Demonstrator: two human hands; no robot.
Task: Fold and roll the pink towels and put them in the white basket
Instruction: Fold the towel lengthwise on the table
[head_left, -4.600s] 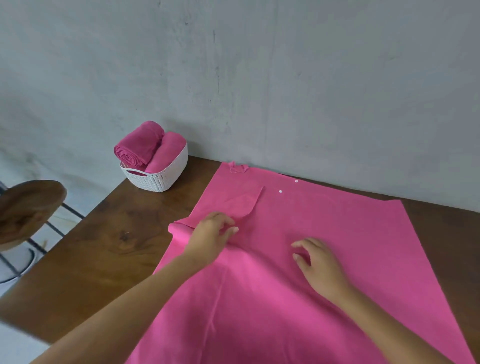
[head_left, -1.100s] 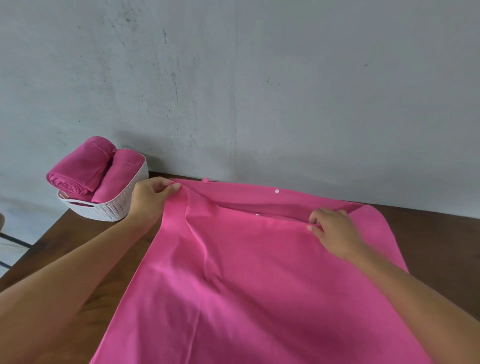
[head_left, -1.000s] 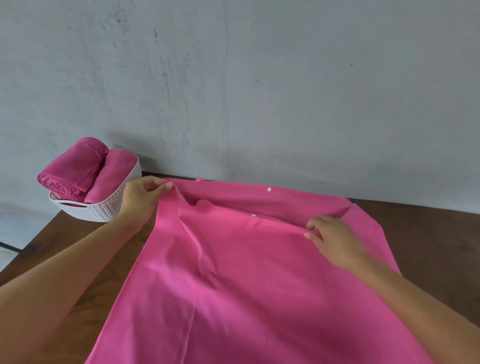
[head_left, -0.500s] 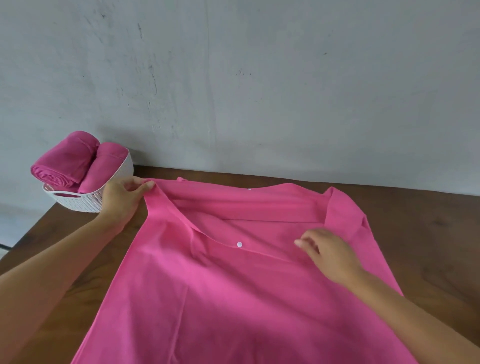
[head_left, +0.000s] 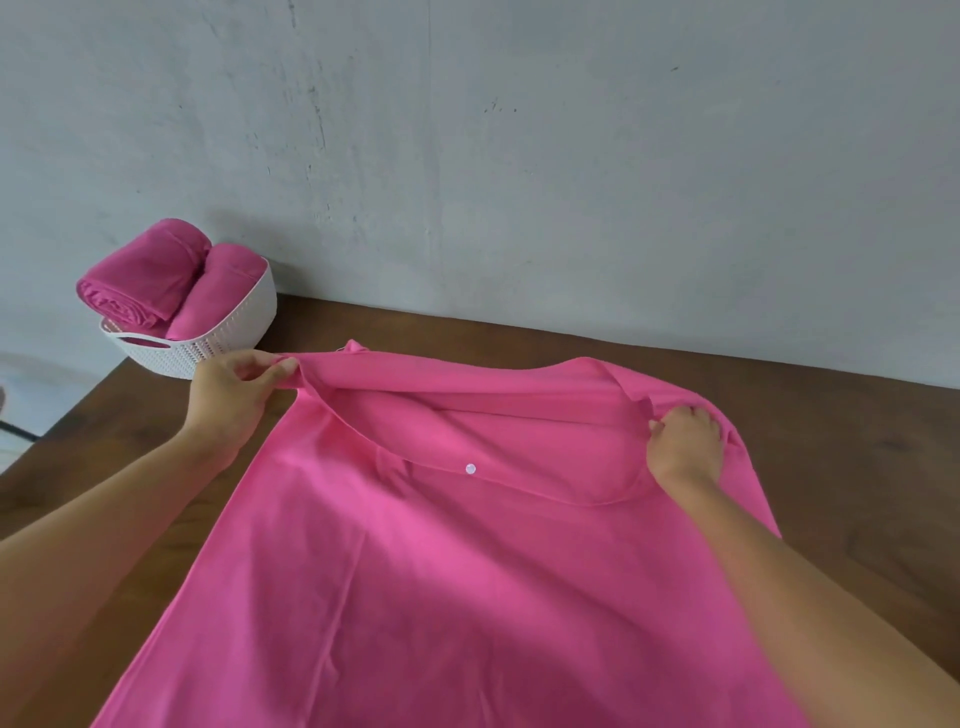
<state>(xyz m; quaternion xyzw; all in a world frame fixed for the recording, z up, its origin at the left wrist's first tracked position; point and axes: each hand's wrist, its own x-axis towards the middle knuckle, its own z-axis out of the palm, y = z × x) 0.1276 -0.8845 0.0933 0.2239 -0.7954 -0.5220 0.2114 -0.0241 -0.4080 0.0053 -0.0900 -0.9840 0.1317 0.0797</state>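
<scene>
Pinching the far edge of the pink towel (head_left: 441, 571) at both corners — left hand (head_left: 228, 400) by the white basket (head_left: 228, 332), right hand (head_left: 683, 447) far right — fingers (head_left: 270, 370) closed on cloth spread near-to-far over the counter (head_left: 857, 441).

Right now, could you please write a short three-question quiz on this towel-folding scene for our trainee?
1. True or false: the basket is empty.
2. How many rolled towels show in the basket? A) one B) two C) four
3. Fill in: the left hand and the right hand each grip the far edge of the spread ____ on the table.
Key: 1 false; 2 B; 3 towel.
</scene>
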